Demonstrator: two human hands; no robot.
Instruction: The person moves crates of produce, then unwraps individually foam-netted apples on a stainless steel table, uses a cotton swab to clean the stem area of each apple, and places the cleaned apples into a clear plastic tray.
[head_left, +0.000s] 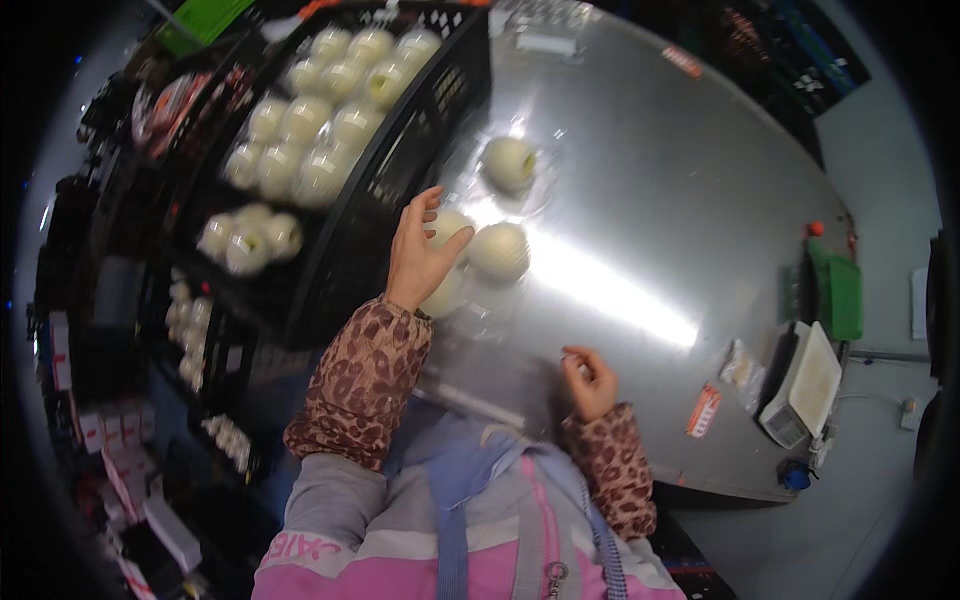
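Observation:
On the metal table lies a group of pale, round vegetables that look like peeled onions. My left hand [420,250] reaches over the group with thumb and fingers spread, against one pale ball [452,226] that it partly hides. Beside the thumb sits another onion-like ball [500,252]. Farther off, one more ball [509,164] rests on clear plastic film [545,185]. My right hand [592,384] hovers over the near part of the table, fingers curled in and thumb close to the index finger. Whether anything thin is pinched there I cannot make out.
Left of the table edge stands a black plastic crate [400,165] with several wrapped pale balls. A white scale [805,385], a small clear bag [742,372] and a red-and-white label [703,411] are at the right. Behind the scale hangs a green container [843,297].

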